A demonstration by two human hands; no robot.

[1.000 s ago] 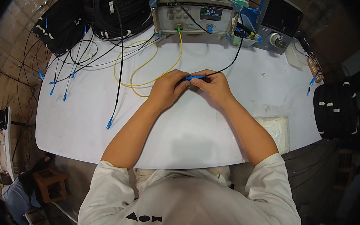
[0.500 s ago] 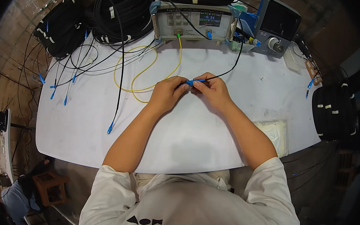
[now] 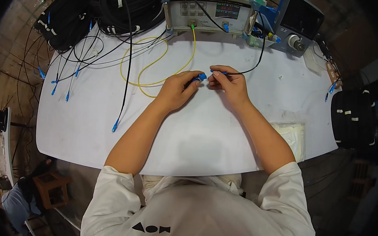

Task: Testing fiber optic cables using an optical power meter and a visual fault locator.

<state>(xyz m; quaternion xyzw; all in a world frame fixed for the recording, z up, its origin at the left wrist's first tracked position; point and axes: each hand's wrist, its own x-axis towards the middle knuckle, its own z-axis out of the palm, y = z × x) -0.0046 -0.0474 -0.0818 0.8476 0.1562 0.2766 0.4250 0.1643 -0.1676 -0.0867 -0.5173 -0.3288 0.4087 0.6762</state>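
Both hands meet over the middle of the white worktop, a little toward its far edge. The left hand pinches a small blue connector between thumb and fingertips; a yellow cable runs from under this hand in loops across the worktop and up to a socket on the grey instrument box at the far edge. The right hand is closed on the blue tip of a thin black cable, which curves away to the right and up toward the same box. The two blue ends sit just beside each other, with a narrow gap between them; whether they touch cannot be told.

To the right of the box stands a blue-grey meter with a dark screen. Bundles of coiled black cable lie at the far left, with several thin black leads ending in blue plugs spread over the left part of the worktop. A folded white cloth lies near the right forearm, at the near right edge.
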